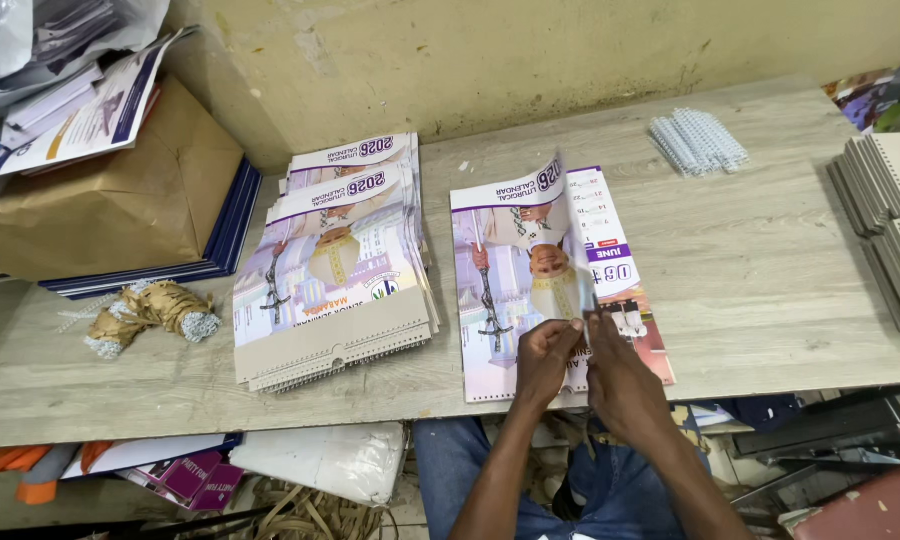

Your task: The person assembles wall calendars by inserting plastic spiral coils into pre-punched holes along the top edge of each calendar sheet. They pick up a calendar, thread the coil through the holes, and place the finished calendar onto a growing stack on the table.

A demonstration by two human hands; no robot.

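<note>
Centrally, low in frame: left hand (545, 362) and right hand (618, 375), side by side, both pinched shut on lifted glossy purple-and-white calendar sheet (560, 255); sheet's long axis extending straight upward-frame from fingers, over unbound page stack (625, 265) on grey wooden table (770, 270).

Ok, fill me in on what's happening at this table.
A person stands at a wooden table, both hands on an unbound calendar. The left hand and right hand lift its cover sheet near the bottom edge. A stack of bound calendars lies to the left, white binding coils to the right.
</note>
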